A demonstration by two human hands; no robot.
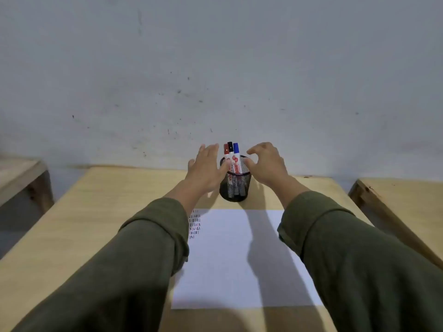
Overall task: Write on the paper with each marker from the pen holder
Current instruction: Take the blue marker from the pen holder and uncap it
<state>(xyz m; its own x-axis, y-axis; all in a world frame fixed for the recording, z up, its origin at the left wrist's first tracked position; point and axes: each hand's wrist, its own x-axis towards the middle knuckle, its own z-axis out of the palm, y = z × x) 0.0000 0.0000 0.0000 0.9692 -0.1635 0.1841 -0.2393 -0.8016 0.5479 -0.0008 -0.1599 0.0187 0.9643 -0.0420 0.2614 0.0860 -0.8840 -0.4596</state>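
1. The pen holder [234, 185], a black mesh cup, stands on the tabletop [100, 212] just beyond the far edge of the paper [230, 259]. That puts the markers close to the writing area but off the sheet.

2. Three markers stand upright in the cup, caps up: a red marker [226, 150], a black marker [230, 149] and a blue marker [236, 150]. With the caps sticking out above the rim, each colour can be told apart and gripped from above.

3. The left hand [206, 171] is beside the cup on its left, its fingers [211, 149] spread wide and holding nothing. Its thumb seems to touch the rim or the red marker; I cannot tell which. Likely it is there to steady the cup.

4. The right hand [268, 164] hovers at the cup's right side, its fingers [255, 149] curled and loosely parted, also holding nothing. The thumb and forefinger are shaped for a pinch close to the blue marker, so this hand probably means to lift one out.

5. The paper lies flat in front of the person. Rows of short dashes [194, 224] in dark and red ink sit near its far left corner, partly under the left sleeve [143, 255]. Most of the sheet is blank, leaving plenty of room for more writing.

6. No marker is out of the cup right now.
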